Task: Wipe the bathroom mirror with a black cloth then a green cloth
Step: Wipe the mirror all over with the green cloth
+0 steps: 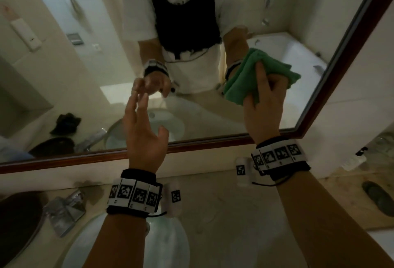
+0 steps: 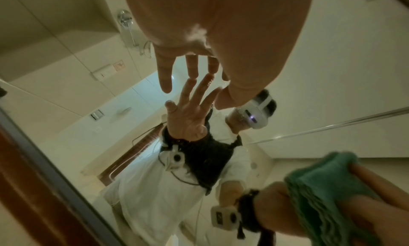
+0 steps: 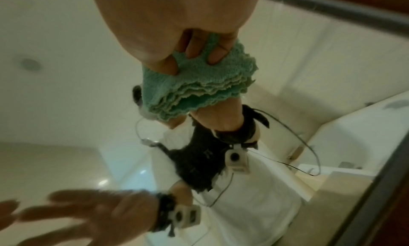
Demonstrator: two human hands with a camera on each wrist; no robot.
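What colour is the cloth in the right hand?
The cloth is green, seen best in the head view.

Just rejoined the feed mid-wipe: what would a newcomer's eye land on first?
The bright green cloth, which the right hand holds against the mirror near its lower right corner. Next, the left hand, fingers spread and empty, raised toward the glass left of the cloth.

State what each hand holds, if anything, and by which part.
The right hand holds a folded green cloth against the wood-framed mirror, fingers spread over its middle. The left hand holds nothing.
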